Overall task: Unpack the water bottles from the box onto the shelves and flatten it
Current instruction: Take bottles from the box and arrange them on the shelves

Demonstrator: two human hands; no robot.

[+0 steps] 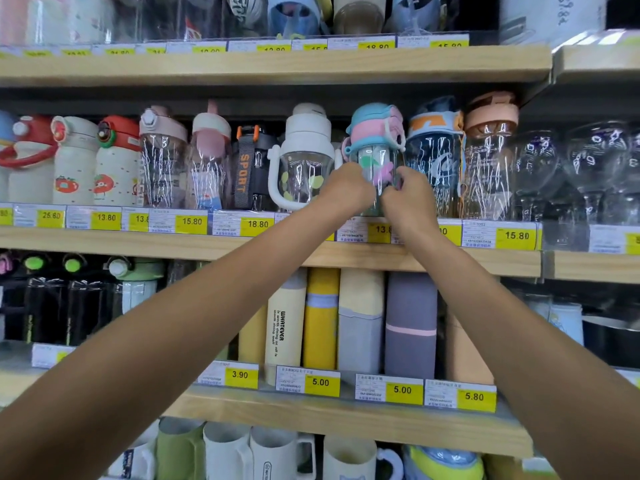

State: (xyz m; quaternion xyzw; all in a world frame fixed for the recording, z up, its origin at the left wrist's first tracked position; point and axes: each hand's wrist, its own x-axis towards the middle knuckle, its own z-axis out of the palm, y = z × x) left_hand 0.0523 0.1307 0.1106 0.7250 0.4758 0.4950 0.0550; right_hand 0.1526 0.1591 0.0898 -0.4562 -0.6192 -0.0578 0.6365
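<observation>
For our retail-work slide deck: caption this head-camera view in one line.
Left hand and right hand hold a clear plastic water bottle with a blue-and-pink lid at a wooden shelf.

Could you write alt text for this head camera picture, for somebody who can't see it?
A person's left hand and right hand hold a clear bottle with a pink and blue lid at a wooden shop shelf, among many other bottles above yellow price tags.

Glossy clear plastic bottle (375,161); matt wooden shelf (485,259).
</observation>
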